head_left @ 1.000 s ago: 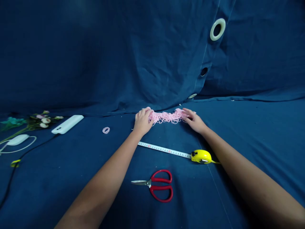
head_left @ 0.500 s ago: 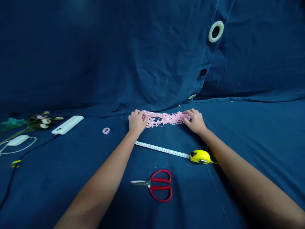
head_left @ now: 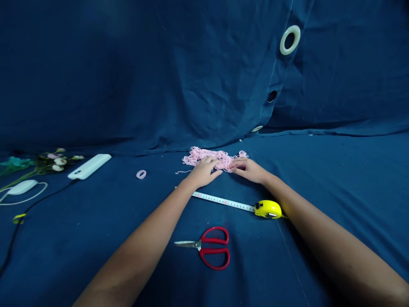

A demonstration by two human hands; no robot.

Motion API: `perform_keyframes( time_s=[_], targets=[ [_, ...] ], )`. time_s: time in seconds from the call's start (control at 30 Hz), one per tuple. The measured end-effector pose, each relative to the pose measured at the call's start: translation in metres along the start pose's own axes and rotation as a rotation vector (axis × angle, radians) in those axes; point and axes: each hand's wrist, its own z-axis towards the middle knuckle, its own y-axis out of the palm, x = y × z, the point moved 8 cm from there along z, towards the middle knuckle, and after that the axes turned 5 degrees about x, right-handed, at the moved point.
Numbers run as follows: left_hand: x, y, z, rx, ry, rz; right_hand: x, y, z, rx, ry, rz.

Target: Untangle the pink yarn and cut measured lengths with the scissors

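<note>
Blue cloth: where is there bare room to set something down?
Mostly bare: below the pink ring, between black cable and left forearm; also right of the right forearm. Crowded: the pink string, with left hand and right hand at it; far left, flowers and white device.

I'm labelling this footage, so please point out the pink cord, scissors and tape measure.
Pink cord (head_left: 207,153), head view: strands on the bundle's far side.
Scissors (head_left: 198,245), head view: the metal pivot.
Tape measure (head_left: 268,209), head view: the yellow case.
</note>
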Motion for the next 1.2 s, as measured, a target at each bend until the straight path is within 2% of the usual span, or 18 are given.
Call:
perform_keyframes(
  time_s=[0.17,0.27,0.37,0.47,0.53,0.63,0.73,0.8,0.93,1.03,1.13,1.2],
  targets=[
    [-0.034,-0.024,0.001,0.124,-0.187,0.143,0.031,-0.016,-0.01,0.224,0.17,-0.472],
    [-0.052,-0.042,-0.003,0.229,-0.32,0.19,0.037,-0.026,-0.016,0.317,0.262,-0.584],
    [-0.062,-0.056,-0.008,0.339,-0.399,0.236,0.036,-0.033,-0.017,0.381,0.282,-0.59],
    [-0.075,-0.068,-0.013,0.425,-0.492,0.267,0.041,-0.052,-0.021,0.582,0.318,-0.441],
    [-0.089,-0.076,-0.017,0.456,-0.591,0.235,0.054,-0.066,-0.026,0.742,0.369,-0.166],
    [-0.12,-0.081,-0.025,0.452,-0.764,0.062,0.084,-0.077,-0.032,0.915,0.473,0.329],
    [-0.141,-0.083,-0.03,0.51,-0.828,-0.13,0.103,-0.083,-0.037,1.045,0.545,0.588],
    [-0.149,-0.08,-0.032,0.58,-0.859,-0.313,0.108,-0.086,-0.041,1.111,0.579,0.685],
    [-0.152,-0.061,-0.034,0.673,-0.991,-0.881,0.117,-0.09,-0.052,1.259,0.687,0.894],
    [-0.143,-0.061,-0.027,0.732,-0.951,-1.202,0.122,-0.102,-0.06,1.353,0.726,0.95],
    [-0.138,-0.065,-0.019,0.761,-0.845,-1.328,0.127,-0.111,-0.064,1.366,0.714,0.893],
    [-0.138,-0.061,-0.016,0.73,-0.832,-1.279,0.128,-0.108,-0.061,1.256,0.729,0.753]
  ],
)
